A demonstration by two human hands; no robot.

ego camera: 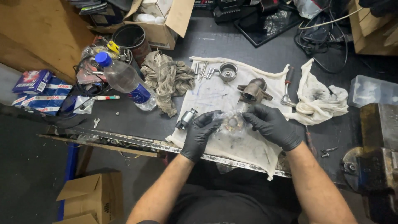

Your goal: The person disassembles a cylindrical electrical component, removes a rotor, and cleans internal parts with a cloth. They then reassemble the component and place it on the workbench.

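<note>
Both my hands wear black gloves and meet over a stained white cloth [215, 93] on the dark workbench. My left hand [201, 132] and my right hand [271, 124] together hold a small clear plastic bag [231, 121] with a brownish round part inside. Just left of my left hand lies a small metal cylinder [186, 118]. Behind the bag stands a brown cast metal housing [253, 91]. A round metal cup [228, 71] and several bolts [203, 70] lie at the far edge of the cloth.
A plastic water bottle with a blue cap [124, 79] lies at left beside a crumpled grey rag [168, 79]. A ratchet handle [287, 89] and a dirty white rag [321, 97] lie at right. A vise [373, 166] sits at the right edge. Cardboard boxes [163, 20] stand behind.
</note>
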